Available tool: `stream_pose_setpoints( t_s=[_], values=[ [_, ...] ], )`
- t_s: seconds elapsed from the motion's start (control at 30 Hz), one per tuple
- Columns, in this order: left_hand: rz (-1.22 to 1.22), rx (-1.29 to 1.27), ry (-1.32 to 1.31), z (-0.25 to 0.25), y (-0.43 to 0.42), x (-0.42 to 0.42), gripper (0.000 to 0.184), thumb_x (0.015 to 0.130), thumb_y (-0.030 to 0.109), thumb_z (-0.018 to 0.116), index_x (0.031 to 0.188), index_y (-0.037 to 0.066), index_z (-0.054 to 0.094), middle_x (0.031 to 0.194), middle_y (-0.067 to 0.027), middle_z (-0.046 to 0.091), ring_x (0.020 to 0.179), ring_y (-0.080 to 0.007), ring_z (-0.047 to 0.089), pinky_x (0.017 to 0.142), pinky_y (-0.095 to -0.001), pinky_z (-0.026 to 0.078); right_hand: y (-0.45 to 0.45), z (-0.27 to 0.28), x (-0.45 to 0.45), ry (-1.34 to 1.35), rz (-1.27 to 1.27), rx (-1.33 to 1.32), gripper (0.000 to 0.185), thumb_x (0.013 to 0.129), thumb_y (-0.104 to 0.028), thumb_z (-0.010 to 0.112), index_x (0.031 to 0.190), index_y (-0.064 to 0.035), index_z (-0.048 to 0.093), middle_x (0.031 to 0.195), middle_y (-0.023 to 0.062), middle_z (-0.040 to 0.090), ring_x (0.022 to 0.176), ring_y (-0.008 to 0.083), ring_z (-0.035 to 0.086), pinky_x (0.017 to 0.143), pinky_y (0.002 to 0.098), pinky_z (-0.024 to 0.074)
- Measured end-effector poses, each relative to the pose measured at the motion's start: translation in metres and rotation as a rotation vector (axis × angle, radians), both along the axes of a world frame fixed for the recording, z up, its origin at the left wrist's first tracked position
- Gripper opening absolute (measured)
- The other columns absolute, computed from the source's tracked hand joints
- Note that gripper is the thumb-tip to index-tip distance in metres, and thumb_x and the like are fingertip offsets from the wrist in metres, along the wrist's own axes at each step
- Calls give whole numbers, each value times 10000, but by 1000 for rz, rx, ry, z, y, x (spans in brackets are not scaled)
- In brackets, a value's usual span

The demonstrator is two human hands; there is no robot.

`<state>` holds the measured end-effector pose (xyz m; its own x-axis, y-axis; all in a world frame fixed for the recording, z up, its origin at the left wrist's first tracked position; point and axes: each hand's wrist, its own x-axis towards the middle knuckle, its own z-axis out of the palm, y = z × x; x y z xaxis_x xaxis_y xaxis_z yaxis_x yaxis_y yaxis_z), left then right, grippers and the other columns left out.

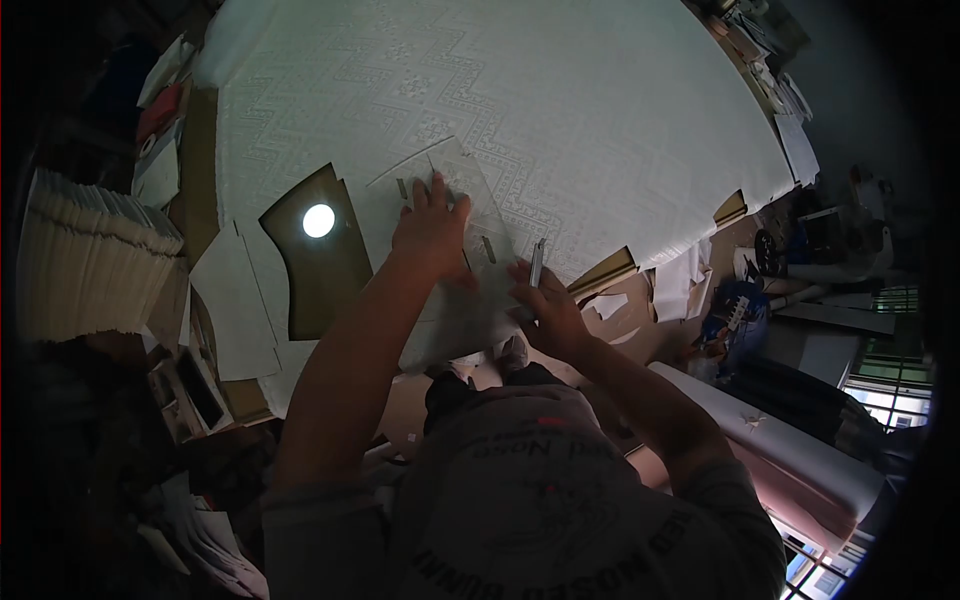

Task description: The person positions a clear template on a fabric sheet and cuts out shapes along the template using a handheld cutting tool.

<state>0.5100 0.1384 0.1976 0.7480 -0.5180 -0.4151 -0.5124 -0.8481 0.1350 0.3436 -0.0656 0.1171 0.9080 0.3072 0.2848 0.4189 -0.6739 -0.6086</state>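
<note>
White fabric with an embossed zigzag pattern covers the table. A see-through template with small slots lies on it near the front edge. My left hand presses down on this template, fingers spread. At the template's right edge, my right hand is closed around a slim silver tool, which points up and away from me. Whether that tool is a knife or a pen cannot be made out. Left of my left hand lies a brown pattern board with a bright white disc on it.
White card pieces lie at the table's left edge. Beyond them stands a tall stack of sheets. Brown boards stick out from under the fabric on the right. A large roll is at lower right.
</note>
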Motion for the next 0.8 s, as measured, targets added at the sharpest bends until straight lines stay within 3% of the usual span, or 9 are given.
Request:
stream_pose_setpoints(
  t_s=[0.13, 0.2, 0.37, 0.47, 0.53, 0.63, 0.77, 0.8],
  values=[
    [24, 52, 12, -2, -4, 0, 1429, 445, 543, 1026, 1614, 116, 324, 1727, -289, 138, 1583, -518, 183, 1203, -592, 406, -7, -3, -27, -13, 11, 46, 339, 819, -60, 753, 1114, -74, 588, 1474, 183, 611, 1406, 446, 515, 1138, 535, 466],
    [37, 41, -14, -5, -6, 0, 1489, 453, 521, 1032, 1651, 129, 240, 1734, -271, 131, 1590, -501, 170, 1213, -585, 406, -13, -8, -33, 1, 31, 56, 322, 825, -78, 754, 1105, -81, 595, 1465, 180, 619, 1404, 444, 515, 1136, 532, 465],
    [84, 88, 43, 1, -14, -1, 1500, 469, 459, 1046, 1657, 121, 194, 1741, -251, 115, 1600, -485, 147, 1244, -590, 361, -26, 8, -29, 12, 73, 105, 276, 832, -117, 777, 1063, -106, 627, 1376, 173, 669, 1337, 455, 556, 1078, 530, 500],
    [98, 67, 59, 1, -13, -1, 1500, 465, 424, 1058, 1653, 106, 200, 1742, -245, 106, 1609, -475, 123, 1260, -603, 325, -44, 11, -31, -13, 213, 124, 394, 778, -146, 861, 1110, -115, 651, 1321, 165, 694, 1236, 419, 626, 971, 492, 543],
    [89, 59, 51, 1, -13, -1, 1512, 460, 434, 1057, 1658, 106, 195, 1742, -245, 103, 1610, -475, 115, 1260, -604, 324, -51, 22, -40, 126, 214, 219, 379, 830, -228, 850, 1153, -136, 673, 1141, 131, 712, 1028, 386, 691, 797, 486, 563],
    [81, 77, 46, 2, -14, 0, 1531, 452, 452, 1055, 1665, 104, 189, 1743, -246, 103, 1609, -476, 122, 1261, -603, 322, -54, 32, -47, 158, 116, 234, 416, 834, -241, 862, 1208, -148, 706, 1037, 117, 707, 962, 342, 708, 730, 441, 557],
    [68, 74, 23, -1, -10, -2, 1534, 455, 485, 1047, 1667, 105, 189, 1741, -245, 118, 1605, -476, 141, 1260, -596, 324, -49, 50, -42, 231, -5, 110, 373, 866, -227, 853, 1211, -148, 736, 989, 125, 710, 906, 321, 716, 736, 417, 566],
    [60, 65, 17, -2, -9, -2, 1531, 458, 496, 1045, 1668, 105, 192, 1740, -244, 125, 1603, -474, 150, 1257, -588, 331, -47, 45, -39, 193, -16, 176, 330, 859, -151, 842, 1173, -125, 742, 983, 128, 722, 867, 300, 723, 723, 394, 568]
  ],
)
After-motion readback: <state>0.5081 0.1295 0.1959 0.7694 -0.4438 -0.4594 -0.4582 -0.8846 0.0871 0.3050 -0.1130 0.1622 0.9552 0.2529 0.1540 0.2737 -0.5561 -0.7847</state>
